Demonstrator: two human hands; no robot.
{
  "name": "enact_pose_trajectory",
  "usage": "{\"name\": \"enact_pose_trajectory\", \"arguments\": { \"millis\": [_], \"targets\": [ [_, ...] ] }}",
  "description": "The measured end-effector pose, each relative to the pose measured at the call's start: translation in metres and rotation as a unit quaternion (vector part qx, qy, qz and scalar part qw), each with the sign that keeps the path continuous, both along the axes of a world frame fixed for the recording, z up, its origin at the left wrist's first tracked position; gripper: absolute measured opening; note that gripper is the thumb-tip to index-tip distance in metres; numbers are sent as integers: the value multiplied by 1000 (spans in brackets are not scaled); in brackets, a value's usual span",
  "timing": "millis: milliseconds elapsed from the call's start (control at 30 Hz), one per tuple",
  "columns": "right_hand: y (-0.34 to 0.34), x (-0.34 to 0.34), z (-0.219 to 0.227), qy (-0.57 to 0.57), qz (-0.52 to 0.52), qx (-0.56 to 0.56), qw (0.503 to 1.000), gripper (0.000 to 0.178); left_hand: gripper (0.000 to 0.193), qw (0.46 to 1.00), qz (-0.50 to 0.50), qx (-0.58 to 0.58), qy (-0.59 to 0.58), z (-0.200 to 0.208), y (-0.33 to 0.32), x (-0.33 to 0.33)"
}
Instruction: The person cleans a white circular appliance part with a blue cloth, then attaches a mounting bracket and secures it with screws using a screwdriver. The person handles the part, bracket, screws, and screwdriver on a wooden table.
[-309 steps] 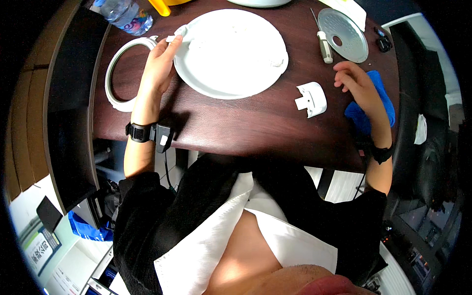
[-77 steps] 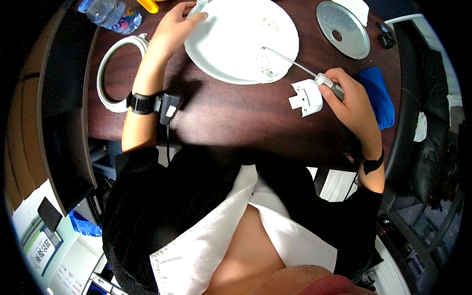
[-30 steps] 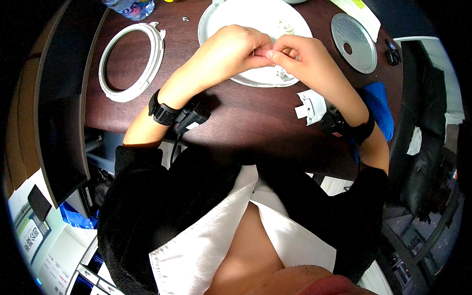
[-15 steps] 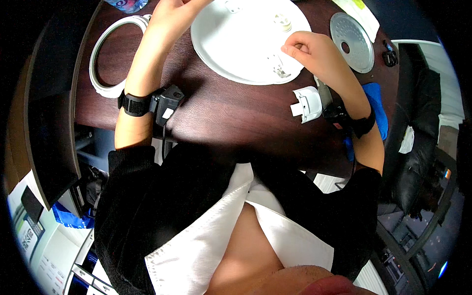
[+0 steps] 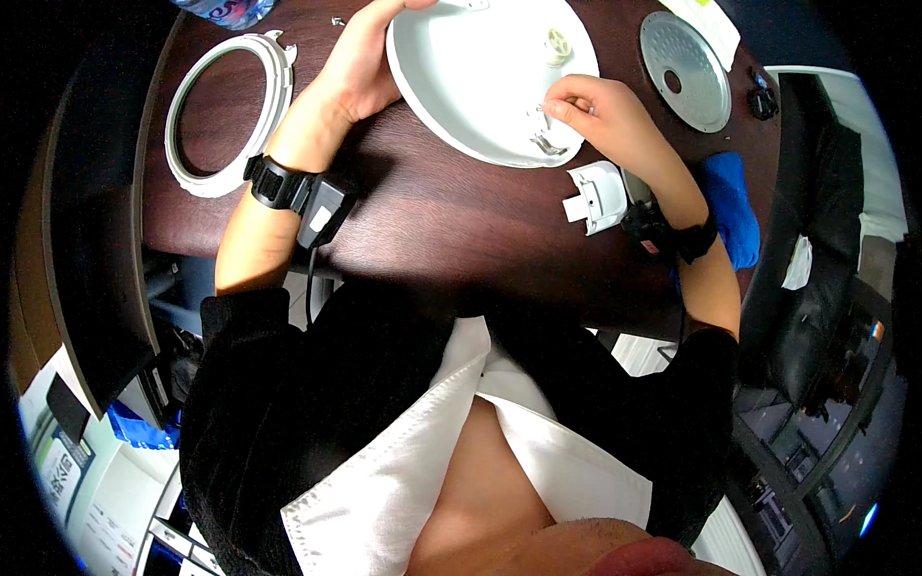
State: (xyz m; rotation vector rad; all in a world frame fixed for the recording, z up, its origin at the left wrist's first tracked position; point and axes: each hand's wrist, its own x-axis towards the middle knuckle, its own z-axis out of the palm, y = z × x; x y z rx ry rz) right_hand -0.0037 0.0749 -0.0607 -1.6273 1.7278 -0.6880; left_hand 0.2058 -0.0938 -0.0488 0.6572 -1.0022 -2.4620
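Note:
A white round shallow cover [image 5: 471,82], like a lid, lies face up at the far middle of the table, its left side looking slightly raised. My left hand [image 5: 370,69] is closed on its left rim, with the fingertips partly cut off by the upper edge. Over the cover's right side, my right hand [image 5: 603,110] is pinched; whatever sits between thumb and forefinger is too small to make out. Just below those fingertips a small shiny metal clip [image 5: 548,146] is on the cover. A cream round knob-like part [image 5: 557,46] stands farther back on it.
At left lies a white ring frame [image 5: 176,120], with a plastic bottle [image 5: 230,10] behind it. A perforated metal disc [image 5: 706,91] rests at far right. Near my right wrist are a white plastic bracket [image 5: 600,197] and a blue cloth [image 5: 730,206]. A small screw-like piece [image 5: 338,21] lies beyond my left hand.
My left hand has come nearer and now grips the cover's left rim. The cover has shifted a little and looks more tilted. My right hand stays pinched near the clip.

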Motion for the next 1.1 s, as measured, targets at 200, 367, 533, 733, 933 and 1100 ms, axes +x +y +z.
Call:
{"name": "enact_pose_trajectory", "arguments": {
  "millis": [200,367,533,733,933,1100],
  "targets": [
    [-2,2,-1,45,10,-21,999,16,47,999,4,-30,18,-16,-4,3],
    [2,10,5,45,13,-20,999,12,45,999,38,-35,15,-18,5,-1],
    [6,10,3,55,7,-16,998,14,51,999,20,-44,24,-19,4,1],
    [7,9,4,70,18,-30,997,15,57,997,15,-70,42,-7,11,-3],
    [15,8,9,60,11,-50,997,15,54,999,8,-41,21,-23,0,0],
    [16,9,12,100,21,-59,993,16,51,999,13,-27,31,-14,6,-3]
  ]
}}
